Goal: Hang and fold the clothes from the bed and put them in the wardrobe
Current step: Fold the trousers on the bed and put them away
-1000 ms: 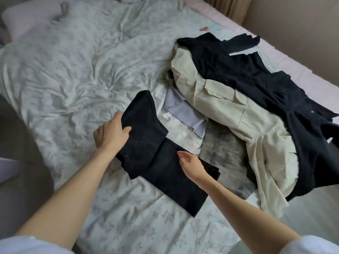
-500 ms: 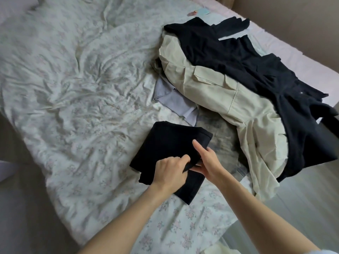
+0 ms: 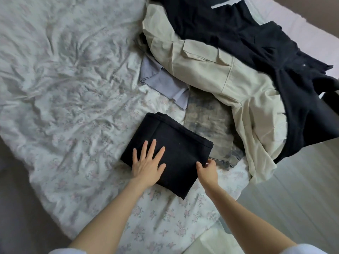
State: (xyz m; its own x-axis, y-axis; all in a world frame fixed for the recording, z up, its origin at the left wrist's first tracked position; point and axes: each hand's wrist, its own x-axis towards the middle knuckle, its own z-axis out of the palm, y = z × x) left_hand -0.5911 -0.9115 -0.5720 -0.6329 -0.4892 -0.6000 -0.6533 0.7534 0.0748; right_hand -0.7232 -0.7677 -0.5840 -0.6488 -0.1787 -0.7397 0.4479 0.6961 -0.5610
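A black garment (image 3: 176, 149), folded into a compact rectangle, lies on the floral duvet (image 3: 73, 88) near the bed's front edge. My left hand (image 3: 148, 162) presses flat on its left half with fingers spread. My right hand (image 3: 208, 169) pinches the fold's right edge between thumb and fingers. Behind it lies a heap of unfolded clothes: a cream jacket (image 3: 220, 74), a large black garment (image 3: 266, 52), a pale lilac piece (image 3: 161, 83) and faded grey jeans (image 3: 211, 125) partly under the jacket.
The bed's right edge drops to a pale wooden floor (image 3: 302, 189). A dark floor strip (image 3: 16, 208) runs along the left side. A pale pink sheet (image 3: 293, 21) shows at the far right of the bed.
The black garment went from a long strip to a compact rectangle. My left hand brought the far end over, then opened flat on top. My right hand shifted to the right edge.
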